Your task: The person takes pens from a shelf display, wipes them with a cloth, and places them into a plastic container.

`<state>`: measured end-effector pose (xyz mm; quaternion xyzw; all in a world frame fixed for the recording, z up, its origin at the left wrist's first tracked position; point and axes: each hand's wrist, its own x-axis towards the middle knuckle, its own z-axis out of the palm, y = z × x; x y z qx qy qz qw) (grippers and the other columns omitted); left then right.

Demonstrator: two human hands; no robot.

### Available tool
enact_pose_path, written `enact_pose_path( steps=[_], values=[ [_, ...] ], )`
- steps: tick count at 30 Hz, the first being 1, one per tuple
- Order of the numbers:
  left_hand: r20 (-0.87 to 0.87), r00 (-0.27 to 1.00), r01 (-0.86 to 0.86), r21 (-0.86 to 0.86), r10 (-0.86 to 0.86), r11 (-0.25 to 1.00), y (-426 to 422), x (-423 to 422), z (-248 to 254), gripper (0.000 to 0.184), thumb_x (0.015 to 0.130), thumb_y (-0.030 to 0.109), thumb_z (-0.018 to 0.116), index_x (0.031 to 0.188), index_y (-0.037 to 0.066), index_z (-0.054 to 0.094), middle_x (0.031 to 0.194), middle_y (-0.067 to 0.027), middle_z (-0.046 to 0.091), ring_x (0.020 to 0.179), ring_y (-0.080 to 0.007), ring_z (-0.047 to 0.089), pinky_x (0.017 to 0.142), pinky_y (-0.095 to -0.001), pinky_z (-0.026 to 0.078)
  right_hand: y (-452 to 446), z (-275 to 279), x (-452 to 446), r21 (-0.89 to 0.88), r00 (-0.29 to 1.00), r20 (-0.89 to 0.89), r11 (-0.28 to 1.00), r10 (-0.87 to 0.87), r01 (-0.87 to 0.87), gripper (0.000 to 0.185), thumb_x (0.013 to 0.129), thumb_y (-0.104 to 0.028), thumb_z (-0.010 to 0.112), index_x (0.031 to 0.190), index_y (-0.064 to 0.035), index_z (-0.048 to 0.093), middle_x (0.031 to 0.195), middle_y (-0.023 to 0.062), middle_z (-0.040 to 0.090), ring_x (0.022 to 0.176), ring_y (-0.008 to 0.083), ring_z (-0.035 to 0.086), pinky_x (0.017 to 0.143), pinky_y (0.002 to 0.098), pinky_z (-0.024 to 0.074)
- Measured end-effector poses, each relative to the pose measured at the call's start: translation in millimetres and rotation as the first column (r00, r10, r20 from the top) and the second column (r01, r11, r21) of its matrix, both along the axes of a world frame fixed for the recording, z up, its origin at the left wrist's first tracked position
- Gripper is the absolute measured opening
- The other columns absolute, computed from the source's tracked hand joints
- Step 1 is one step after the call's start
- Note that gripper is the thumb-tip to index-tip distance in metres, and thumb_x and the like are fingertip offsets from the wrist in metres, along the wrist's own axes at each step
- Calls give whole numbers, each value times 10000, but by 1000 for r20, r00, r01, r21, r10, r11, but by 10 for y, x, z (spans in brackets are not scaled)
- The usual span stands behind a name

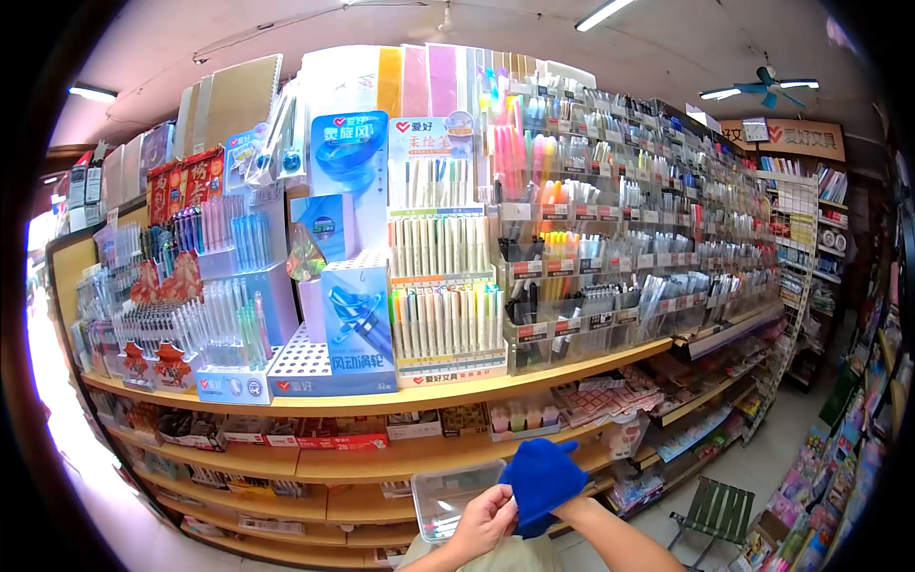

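Observation:
My left hand (pixel 484 522) is closed, fingertips pinched together at the near left edge of a bright blue cloth (pixel 543 479). A small pale bit shows at those fingertips, too little of it to name. My right hand is hidden in the cloth, which drapes over it; only the wrist (pixel 579 512) and forearm come out on the right. Just left of the cloth is a clear plastic box (pixel 440 484) with a few pens (pixel 440 526) lying in its bottom, partly behind my left hand.
Ahead stands a wooden shelf (pixel 438 389) with pen displays (pixel 446 324) and clear racks of pens (pixel 591 248). Lower shelves hold small boxes (pixel 343 434). A green folding stool (pixel 717 510) stands on the floor at right, near another goods rack (pixel 810 477).

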<state>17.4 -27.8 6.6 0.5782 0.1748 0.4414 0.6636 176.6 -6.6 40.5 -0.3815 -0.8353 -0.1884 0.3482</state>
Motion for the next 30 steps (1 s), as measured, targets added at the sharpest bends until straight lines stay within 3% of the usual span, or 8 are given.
enact_pose_path(
  steps=[7,10,11,18,22,25,28,30],
  values=[
    [-86,972,-199,195,219,960,-11,26,-81,173,889,74,546,1038,-10,515,850,14,553,740,-21,490,649,-162,405,91,-133,64,-82,890,-388,971,-238,224,139,739,-182,584,807,-66,548,766,133,540,749,309,531,641,395,425],
    [4,976,-216,150,218,965,-11,31,-107,182,878,63,561,1040,-5,516,859,11,560,722,-23,489,641,-161,403,273,-359,239,-270,569,-808,955,-155,-123,186,736,-203,610,858,-74,557,799,138,558,759,310,542,657,388,434],
    [-10,972,-229,156,233,961,-6,23,-101,180,877,59,559,1040,-5,515,863,9,562,722,-24,493,643,-161,406,154,-185,211,-187,816,-538,974,-212,129,227,721,-222,630,880,-76,558,817,127,568,771,295,552,673,375,438],
    [-89,932,-312,294,351,903,-126,27,-82,175,870,49,550,1032,-10,521,854,-1,576,725,-36,517,652,-173,426,-69,68,49,4,1000,-25,1000,7,-7,113,674,-161,599,673,-79,521,695,118,520,704,305,541,575,378,423],
    [-81,944,-290,255,319,922,-118,32,-37,180,865,58,566,1033,0,539,838,3,577,706,-30,506,631,-170,420,27,-30,71,97,945,-288,977,-156,191,98,712,-147,573,718,-71,511,692,133,506,667,303,536,557,383,425],
    [-8,957,-282,204,290,938,-80,23,-51,182,863,64,576,1033,7,543,831,3,578,699,-28,503,622,-169,416,181,-176,220,-289,255,-943,905,-213,-312,120,715,-152,586,775,-71,522,707,125,516,657,287,538,574,366,428],
    [-48,937,-324,253,346,912,-97,-17,-43,178,862,63,578,1029,10,544,830,-1,576,703,-34,509,625,-174,419,-2,-99,196,-296,414,-899,894,-141,-338,143,766,-162,580,888,-99,539,815,107,551,727,274,540,626,362,436],
    [-71,920,-345,321,386,882,-106,-24,-18,174,862,58,574,1025,7,543,827,-3,574,710,-42,519,635,-182,428,-104,26,104,-174,812,-578,984,-75,-33,126,757,-157,583,865,-102,548,800,105,546,716,275,532,620,367,430]
  ],
)
